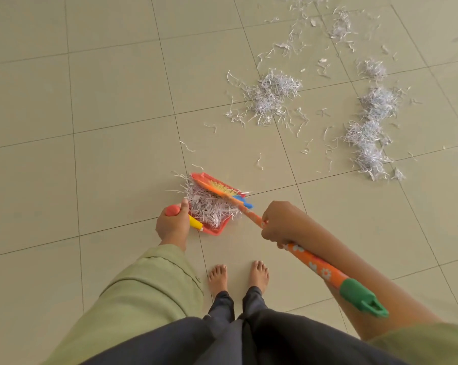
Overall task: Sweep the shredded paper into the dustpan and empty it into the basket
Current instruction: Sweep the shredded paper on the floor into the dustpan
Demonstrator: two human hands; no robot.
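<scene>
From the head view, the left hand [173, 224] curls around the red-capped handle [175, 210] of the red dustpan [212, 229], which sits low over the tiled floor [111, 106] just ahead of two bare feet [239, 276]. The right hand [277, 224] grasps the orange flowered broom handle [312, 262], whose green end cap [362, 299] lies along the forearm. The broom head [217, 189], with yellow bristles, lies across the pan's far edge, on top of a load of shredded paper [209, 205] that fills the pan and spills over its left rim.

More shreds lie well apart, up and to the right: one pile [271, 94] in the middle distance, a long ragged heap [370, 133] near the right edge, and thin scatter [338, 25] toward the top. The left half of the floor is bare tile with grout lines running away from the feet. A green sleeve [148, 283] covers the left arm.
</scene>
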